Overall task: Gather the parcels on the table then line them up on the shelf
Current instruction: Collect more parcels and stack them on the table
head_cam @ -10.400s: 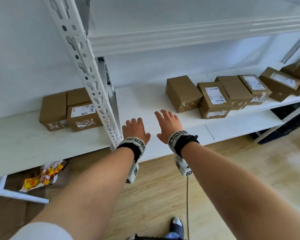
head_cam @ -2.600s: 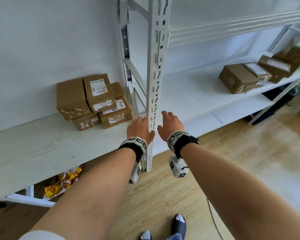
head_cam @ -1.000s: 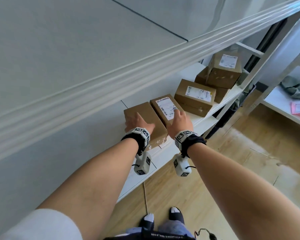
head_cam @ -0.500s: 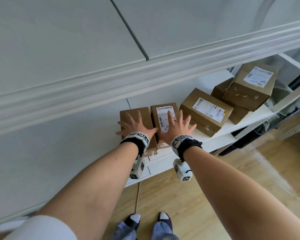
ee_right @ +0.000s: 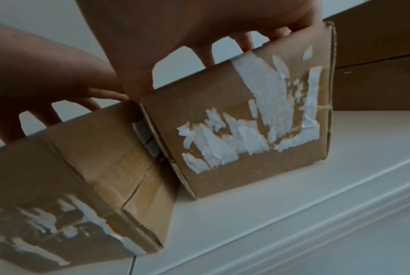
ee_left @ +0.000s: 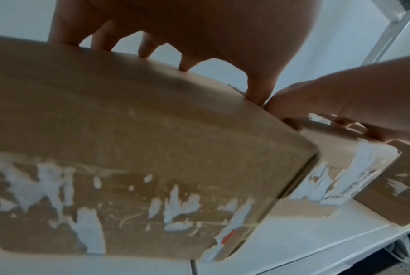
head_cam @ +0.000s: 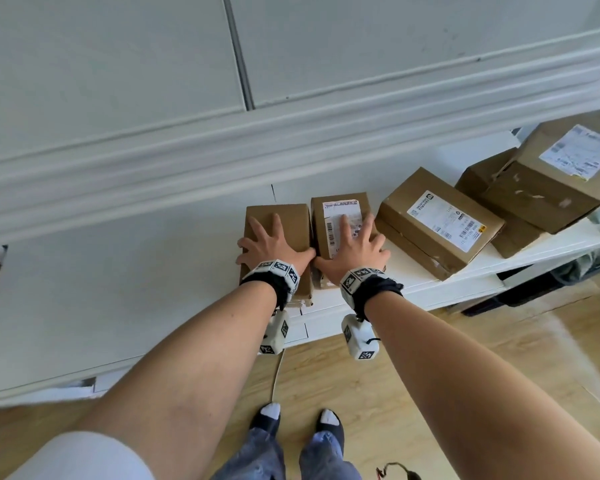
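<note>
Two brown parcels stand side by side on the white shelf (head_cam: pixel 153 289). My left hand (head_cam: pixel 272 245) lies flat with spread fingers on top of the plain parcel (head_cam: pixel 291 216). My right hand (head_cam: pixel 352 249) lies the same way on the labelled parcel (head_cam: pixel 340 206); the two thumbs almost meet. The left wrist view shows the plain parcel (ee_left: pixel 128 148) with torn white tape and my left hand (ee_left: pixel 187 28) above it. In the right wrist view my right hand (ee_right: pixel 199 28) rests its fingertips on the labelled parcel (ee_right: pixel 234 130), which is turned slightly away from the plain parcel (ee_right: pixel 81 176).
To the right lie a larger labelled parcel (head_cam: pixel 437 220) and a tilted labelled parcel (head_cam: pixel 551 178) resting on another box (head_cam: pixel 478 178). The upper shelf board (head_cam: pixel 291 133) overhangs the parcels. The bare shelf stretches left. Below is wooden floor (head_cam: pixel 499 358) with my feet.
Both hands have stayed on the same two parcels, fingers spreading flatter. The parcels have turned from slanted to nearly square with the shelf, close together.
</note>
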Demonstrator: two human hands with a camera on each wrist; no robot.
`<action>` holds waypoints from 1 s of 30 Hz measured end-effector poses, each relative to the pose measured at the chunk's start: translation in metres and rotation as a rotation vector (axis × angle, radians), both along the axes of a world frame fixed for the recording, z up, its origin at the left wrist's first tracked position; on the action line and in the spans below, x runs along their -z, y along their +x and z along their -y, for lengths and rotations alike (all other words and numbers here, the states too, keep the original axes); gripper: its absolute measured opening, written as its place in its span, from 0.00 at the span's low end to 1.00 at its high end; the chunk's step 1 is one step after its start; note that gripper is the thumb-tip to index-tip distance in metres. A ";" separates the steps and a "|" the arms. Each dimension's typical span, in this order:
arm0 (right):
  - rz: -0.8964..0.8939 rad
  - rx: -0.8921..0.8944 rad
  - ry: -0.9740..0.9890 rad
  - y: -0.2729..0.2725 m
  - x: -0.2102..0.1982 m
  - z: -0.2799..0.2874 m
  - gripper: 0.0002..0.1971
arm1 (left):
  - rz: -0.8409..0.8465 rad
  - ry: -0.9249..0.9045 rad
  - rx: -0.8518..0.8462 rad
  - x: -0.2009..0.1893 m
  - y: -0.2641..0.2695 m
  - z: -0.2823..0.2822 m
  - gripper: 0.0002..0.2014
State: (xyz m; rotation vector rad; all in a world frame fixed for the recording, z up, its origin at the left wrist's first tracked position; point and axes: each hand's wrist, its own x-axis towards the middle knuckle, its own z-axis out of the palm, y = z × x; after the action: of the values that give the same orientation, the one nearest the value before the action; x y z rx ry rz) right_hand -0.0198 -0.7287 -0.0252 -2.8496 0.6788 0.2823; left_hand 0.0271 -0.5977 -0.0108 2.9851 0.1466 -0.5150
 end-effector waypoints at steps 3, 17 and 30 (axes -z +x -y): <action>0.017 -0.028 -0.001 -0.001 -0.002 -0.003 0.55 | 0.024 0.005 -0.022 -0.001 -0.003 -0.007 0.54; 0.091 -0.205 -0.078 -0.024 -0.041 -0.117 0.53 | 0.110 -0.058 -0.161 -0.032 -0.044 -0.134 0.56; 0.129 -0.255 -0.079 -0.097 -0.062 -0.367 0.52 | 0.155 -0.085 -0.247 -0.055 -0.130 -0.381 0.55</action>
State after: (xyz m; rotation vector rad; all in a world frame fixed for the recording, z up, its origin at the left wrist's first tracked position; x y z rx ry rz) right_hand -0.1170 -0.3620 0.0363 -2.9980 0.3087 0.1093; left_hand -0.1031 -0.2167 0.0440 2.8531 0.4594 -0.2538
